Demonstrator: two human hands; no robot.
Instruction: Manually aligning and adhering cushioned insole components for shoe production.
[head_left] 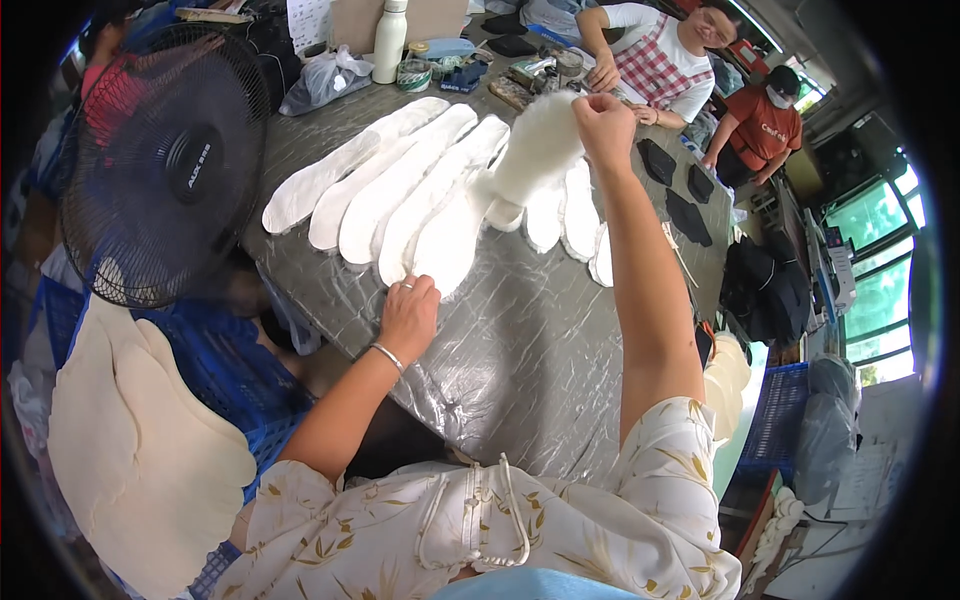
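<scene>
White fleece insole [540, 148], one: lifted to the right of the fan [192, 165], over the worktop [520, 335]; right hand [608, 130], grip pinching its upper end. Flat insole [447, 240], one: on the worktop, right of the fan; left hand [410, 312], fingertips on its near end, whether that grip pinches or merely presses cannot be told. Row of insoles [395, 174]: right of the fan. White bottle [390, 45]: beyond the fan, rightward. Cream sheets [130, 430], stacked: nearer than the fan.
</scene>
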